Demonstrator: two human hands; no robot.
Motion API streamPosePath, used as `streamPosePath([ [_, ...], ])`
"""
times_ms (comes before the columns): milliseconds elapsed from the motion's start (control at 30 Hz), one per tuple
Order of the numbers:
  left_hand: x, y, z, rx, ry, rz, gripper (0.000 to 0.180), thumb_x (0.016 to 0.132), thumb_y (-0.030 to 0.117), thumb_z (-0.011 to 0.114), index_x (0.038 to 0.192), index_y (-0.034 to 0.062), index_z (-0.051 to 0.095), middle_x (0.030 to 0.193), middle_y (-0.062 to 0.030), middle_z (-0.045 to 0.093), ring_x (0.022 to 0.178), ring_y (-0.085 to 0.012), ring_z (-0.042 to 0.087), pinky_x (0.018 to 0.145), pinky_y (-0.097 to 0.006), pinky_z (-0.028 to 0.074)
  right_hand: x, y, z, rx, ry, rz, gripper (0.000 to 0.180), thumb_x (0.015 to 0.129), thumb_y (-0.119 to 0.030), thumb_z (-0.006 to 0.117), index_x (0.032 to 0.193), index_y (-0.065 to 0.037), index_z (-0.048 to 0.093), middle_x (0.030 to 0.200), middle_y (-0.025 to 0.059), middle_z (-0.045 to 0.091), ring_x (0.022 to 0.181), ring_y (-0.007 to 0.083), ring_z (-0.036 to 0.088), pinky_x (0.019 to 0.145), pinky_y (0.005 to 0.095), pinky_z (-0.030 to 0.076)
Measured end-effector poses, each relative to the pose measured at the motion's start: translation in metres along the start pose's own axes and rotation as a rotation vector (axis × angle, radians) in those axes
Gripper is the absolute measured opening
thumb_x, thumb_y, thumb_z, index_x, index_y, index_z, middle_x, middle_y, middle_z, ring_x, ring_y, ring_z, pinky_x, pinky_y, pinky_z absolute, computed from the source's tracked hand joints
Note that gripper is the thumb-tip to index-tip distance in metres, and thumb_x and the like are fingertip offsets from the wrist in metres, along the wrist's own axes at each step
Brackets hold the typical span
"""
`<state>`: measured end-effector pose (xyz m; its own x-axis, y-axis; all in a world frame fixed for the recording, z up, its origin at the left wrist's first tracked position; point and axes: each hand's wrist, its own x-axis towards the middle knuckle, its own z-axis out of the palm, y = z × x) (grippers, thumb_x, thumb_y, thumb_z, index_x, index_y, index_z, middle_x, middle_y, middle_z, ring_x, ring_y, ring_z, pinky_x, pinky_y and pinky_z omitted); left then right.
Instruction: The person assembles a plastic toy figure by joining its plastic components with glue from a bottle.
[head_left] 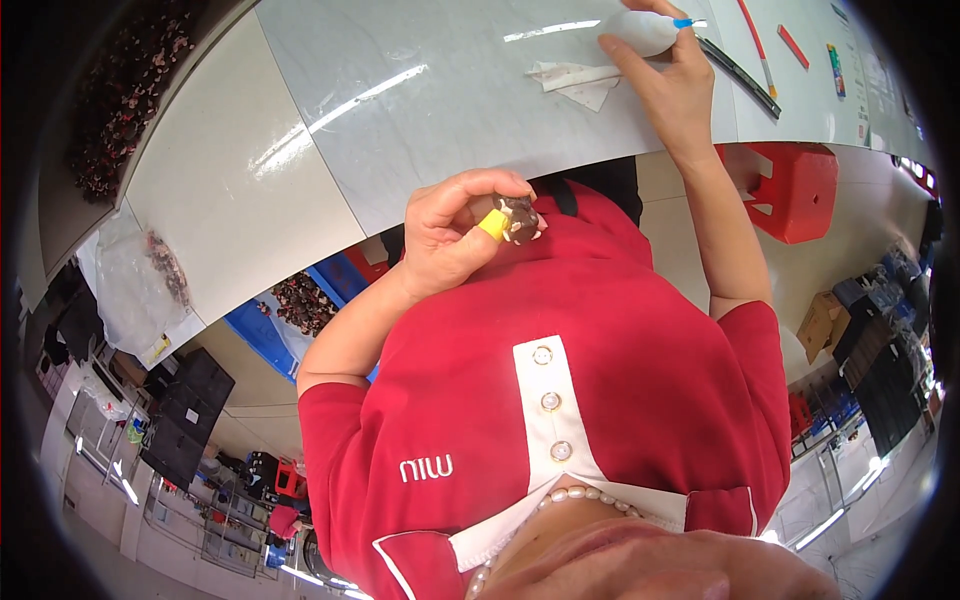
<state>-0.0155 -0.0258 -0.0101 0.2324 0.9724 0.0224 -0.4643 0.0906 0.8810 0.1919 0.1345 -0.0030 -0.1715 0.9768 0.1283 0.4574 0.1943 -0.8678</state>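
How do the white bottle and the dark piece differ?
The white bottle is larger and smooth; the dark piece is small and lumpy with pale patches. The right hand holds the white bottle over the table; the left hand holds the dark piece nearer the red shirt. Both are hand-held.

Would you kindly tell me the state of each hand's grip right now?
Left hand: closed, holding a small dark brown lump.
Right hand: closed, holding a white bottle.
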Motion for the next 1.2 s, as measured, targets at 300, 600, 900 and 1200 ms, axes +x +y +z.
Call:
streamPosePath([
  [300, 0.000, 0.003, -0.009, 0.173, -0.003, 0.080, 0.029, 0.083, -0.003, 0.046, 0.111, -0.0080, 0.052, 0.105, -0.0229, 0.057, 0.087, -0.0280, 0.066, 0.074, -0.036, 0.056, -0.033, -0.019, -0.028, 0.056, -0.342, -0.122, 0.028, 0.077, -0.009, 0.072, 0.103, -0.007, 0.060, 0.089, 0.0067, 0.064, 0.077, 0.0195, 0.063, 0.071, 0.0282, 0.048],
  [600, 0.002, 0.006, -0.009, 0.284, 0.001, 0.120, 0.032, 0.081, -0.008, 0.043, 0.110, -0.0083, 0.053, 0.104, -0.0225, 0.058, 0.084, -0.0273, 0.066, 0.072, -0.036, 0.057, -0.048, -0.034, -0.050, -0.046, -0.618, -0.324, 0.035, 0.065, 0.002, 0.067, 0.099, -0.004, 0.061, 0.090, 0.0084, 0.062, 0.082, 0.0257, 0.058, 0.070, 0.0344, 0.048],
  [900, 0.000, 0.009, -0.004, 0.351, 0.034, 0.115, 0.033, 0.079, -0.012, 0.042, 0.109, -0.0072, 0.055, 0.102, -0.0222, 0.059, 0.083, -0.0269, 0.066, 0.072, -0.036, 0.056, -0.050, -0.036, -0.048, -0.103, -0.555, -0.405, 0.039, 0.061, 0.001, 0.068, 0.099, -0.006, 0.063, 0.088, 0.0069, 0.059, 0.081, 0.0237, 0.056, 0.066, 0.0333, 0.048],
  [1200, 0.000, 0.010, -0.003, 0.356, 0.035, 0.116, 0.031, 0.080, -0.011, 0.043, 0.108, -0.0067, 0.056, 0.102, -0.0220, 0.059, 0.082, -0.0264, 0.066, 0.071, -0.035, 0.056, -0.051, -0.037, -0.047, -0.143, -0.546, -0.417, 0.039, 0.059, 0.003, 0.066, 0.097, -0.007, 0.064, 0.085, 0.0065, 0.059, 0.080, 0.0229, 0.056, 0.066, 0.0328, 0.048],
])
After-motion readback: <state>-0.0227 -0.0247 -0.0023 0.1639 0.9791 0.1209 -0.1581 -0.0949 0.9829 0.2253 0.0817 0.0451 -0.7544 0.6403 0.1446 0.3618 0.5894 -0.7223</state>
